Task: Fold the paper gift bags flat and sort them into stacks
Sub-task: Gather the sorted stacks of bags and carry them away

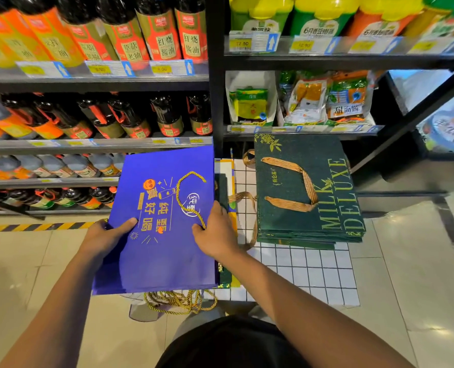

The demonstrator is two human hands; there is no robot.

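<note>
Two hands hold one flattened blue paper gift bag with orange and white print (pixel 164 221) above the left side of a white grid-patterned mat (pixel 313 266) spread on the shop floor. The left hand (pixel 106 236) grips the bag's left edge, thumb laid over the printed face. The right hand (pixel 216 231) pinches the right edge close to where the twisted gold cord handle (pixel 191 192) loops across the front. The bag's long axis runs away from the person toward the shelves, its mouth at the near end. Beneath it, more blue paper shows at the near-left corner of the mat, with a tangle of gold cords (pixel 180 301) spilling over the mat's near edge; I judge that to be the blue stack. To the right, near the mat's far-right corner, sits a tidy stack of dark green flat bags with woven tan ribbon handles (pixel 305 195). Another greenish bag (pixel 224 189) peeks out just beside the right hand, between the two piles. The blue stack lies straight below both hands, so the coming move looks like a plain lowering, edges squared to the pile
</note>
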